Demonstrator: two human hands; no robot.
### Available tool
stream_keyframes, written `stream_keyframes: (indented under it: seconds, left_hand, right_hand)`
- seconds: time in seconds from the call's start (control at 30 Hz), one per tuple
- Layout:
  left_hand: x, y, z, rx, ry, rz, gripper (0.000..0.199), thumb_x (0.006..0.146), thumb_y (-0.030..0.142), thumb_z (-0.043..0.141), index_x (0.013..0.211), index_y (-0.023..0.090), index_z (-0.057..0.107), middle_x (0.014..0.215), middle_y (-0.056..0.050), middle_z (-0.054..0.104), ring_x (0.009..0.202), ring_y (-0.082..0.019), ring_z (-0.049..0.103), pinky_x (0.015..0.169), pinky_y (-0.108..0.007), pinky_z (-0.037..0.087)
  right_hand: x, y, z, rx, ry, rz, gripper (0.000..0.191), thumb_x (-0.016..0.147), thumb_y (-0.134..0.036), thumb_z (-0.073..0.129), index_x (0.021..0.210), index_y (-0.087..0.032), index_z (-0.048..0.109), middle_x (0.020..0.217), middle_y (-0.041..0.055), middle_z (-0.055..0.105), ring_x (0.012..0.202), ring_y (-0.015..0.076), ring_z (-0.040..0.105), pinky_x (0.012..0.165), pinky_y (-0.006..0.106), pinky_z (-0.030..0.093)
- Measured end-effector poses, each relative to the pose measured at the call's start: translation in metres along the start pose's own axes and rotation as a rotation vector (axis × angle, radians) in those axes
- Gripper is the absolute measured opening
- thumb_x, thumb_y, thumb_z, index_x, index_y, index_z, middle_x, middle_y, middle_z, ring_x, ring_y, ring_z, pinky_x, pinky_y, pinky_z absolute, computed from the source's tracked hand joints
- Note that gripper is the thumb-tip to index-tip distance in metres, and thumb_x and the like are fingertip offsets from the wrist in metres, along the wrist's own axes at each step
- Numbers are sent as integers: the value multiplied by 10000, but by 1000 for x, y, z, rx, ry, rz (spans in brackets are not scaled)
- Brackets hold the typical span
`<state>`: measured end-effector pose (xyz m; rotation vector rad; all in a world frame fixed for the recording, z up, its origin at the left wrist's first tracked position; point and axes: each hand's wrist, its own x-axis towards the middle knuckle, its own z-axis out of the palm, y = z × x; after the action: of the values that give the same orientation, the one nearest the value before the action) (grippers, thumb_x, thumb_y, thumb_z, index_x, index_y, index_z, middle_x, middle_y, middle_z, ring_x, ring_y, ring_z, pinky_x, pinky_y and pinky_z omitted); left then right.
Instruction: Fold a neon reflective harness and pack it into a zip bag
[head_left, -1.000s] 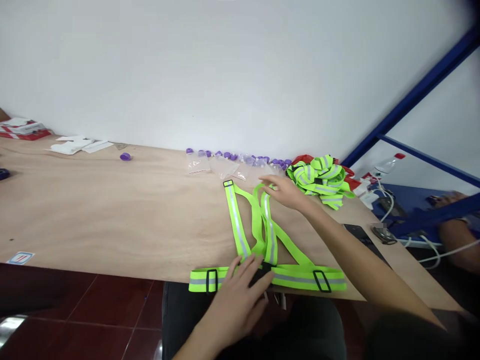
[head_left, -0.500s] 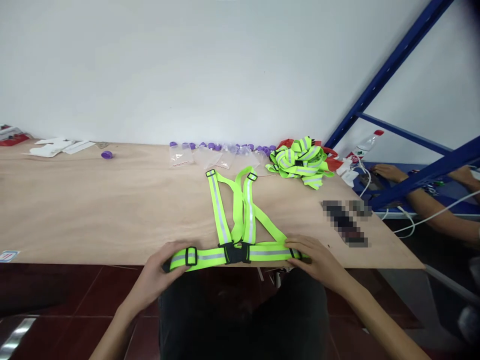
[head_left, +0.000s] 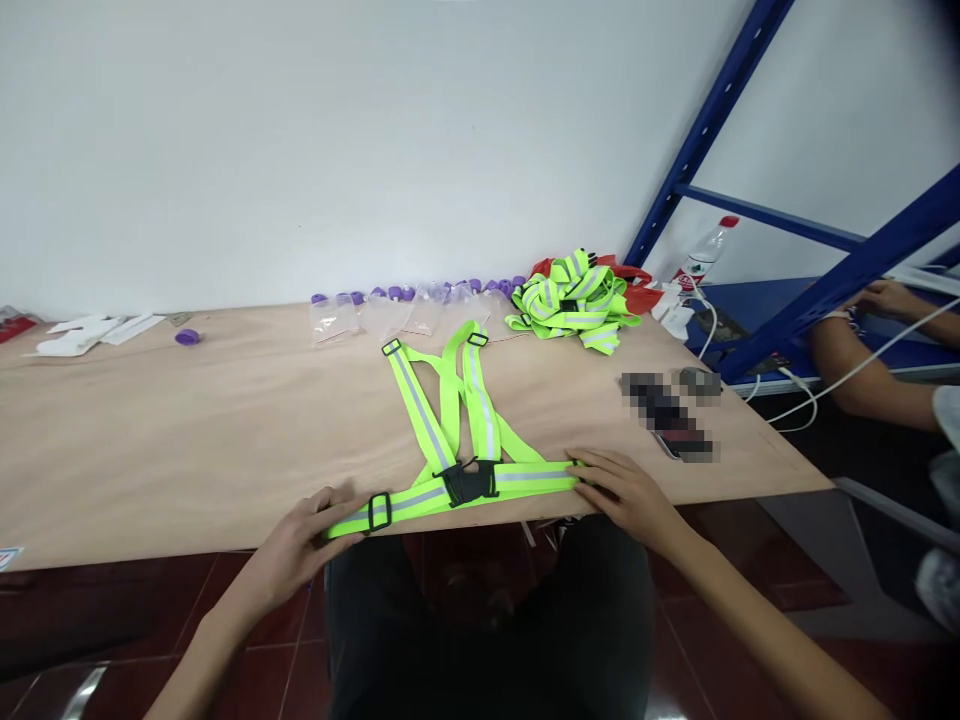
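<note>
Head view: my left hand (head_left: 300, 532) pinches the harness (head_left: 481, 405) end between thumb and fingers; right lies palm-down over the other end, grip I cannot tell.

Surface (head_left: 225, 440): one harness (head_left: 427, 420) spread out, one centre buckle (head_left: 471, 482), at least three slides (head_left: 380, 511). Two hands, left (head_left: 307, 530) and right (head_left: 626, 490), one per end. One strap heap (head_left: 574, 305), count inside unclear. Clear bags (head_left: 334, 320), at least four. Purple pieces (head_left: 397, 293), over six, overlapping; one more (head_left: 187, 337) apart. One bottle (head_left: 701, 257).
</note>
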<state>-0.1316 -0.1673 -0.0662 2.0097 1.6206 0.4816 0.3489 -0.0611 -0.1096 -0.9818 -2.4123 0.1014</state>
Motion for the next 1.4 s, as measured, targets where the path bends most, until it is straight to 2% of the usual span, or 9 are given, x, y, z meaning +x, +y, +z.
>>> stream_keyframes:
  seconds: [0.13, 0.4, 0.63, 0.73, 0.83, 1.0, 1.2, 1.3, 1.4]
  left_hand:
    - [-12, -12, 12, 147, 116, 86, 403, 990, 417, 518, 1381, 356, 590, 1219, -69, 639, 1106, -243, 636, 864, -302, 531]
    - [-32, -22, 25, 442, 329, 197, 433, 997, 220, 459, 1374, 389, 589, 1365, -66, 601, 1140, -276, 580, 910, -413, 463]
    - [-28, 15, 50, 416, 490, -183, 312, 992, 424, 486, 1179, 348, 724, 1302, -61, 643, 1130, -302, 587, 925, -453, 423]
    - [-16, 29, 50, 372, 530, -477, 509, 930, 524, 539, 1373, 277, 586, 1285, -121, 640, 1154, -358, 578, 947, -527, 402]
    - [-6, 38, 43, 253, 493, -672, 761, 881, 560, 568, 1507, 166, 389, 1193, -174, 677, 1182, -409, 568, 985, -607, 363]
    - [1, 47, 37, -184, 527, -632, 691, 858, 468, 618, 1471, 214, 426, 1180, -146, 700, 1156, -355, 632, 965, -501, 454]
    - [-1, 49, 42, -706, 568, -524, 661, 682, 488, 822, 1241, 167, 676, 946, -68, 746, 921, -278, 694, 822, -365, 545]
    - [5, 51, 52, -910, 588, -454, 571, 722, 502, 797, 1127, 106, 733, 628, -6, 643, 643, -189, 620, 652, -296, 512]
    - [19, 60, 60, -1047, 673, -370, 586, 771, 486, 767, 1203, 97, 697, 605, 20, 598, 542, -123, 522, 560, -247, 447]
  right_hand:
    - [-5, -6, 0, -33, 2, -27, 249, 997, -274, 523, 1126, -247, 734, 1235, 81, 717, 1120, 242, 678, 905, 393, 570]
    - [-6, -27, 0, -68, 61, -8, 252, 990, -230, 526, 1138, -266, 727, 1260, 82, 698, 1158, 242, 645, 929, 401, 556]
    - [3, -58, 12, -320, 268, 117, 150, 939, -210, 592, 985, -186, 733, 1194, 154, 690, 1136, 339, 627, 958, 541, 509]
    - [26, -94, 26, -289, 428, 122, 74, 883, -151, 654, 922, -192, 703, 1019, 122, 717, 1006, 297, 661, 947, 517, 513]
    - [53, -142, 48, -46, 430, 22, 136, 873, -92, 629, 937, -199, 684, 928, 88, 709, 934, 237, 661, 904, 434, 534]
    - [80, -199, 83, 143, 155, -87, 218, 912, -161, 565, 1097, -198, 674, 1147, 98, 717, 1054, 245, 651, 976, 447, 495]
    - [86, -198, 85, 249, 88, -32, 201, 909, -156, 568, 1072, -219, 666, 1066, 74, 740, 978, 245, 666, 928, 450, 521]
    - [87, -197, 82, 292, 92, -20, 209, 902, -149, 564, 1064, -227, 671, 1047, 74, 735, 975, 240, 666, 928, 446, 535]
    - [86, -198, 82, 358, 71, -15, 221, 893, -135, 564, 1064, -225, 671, 1046, 73, 729, 1003, 234, 665, 993, 454, 517]
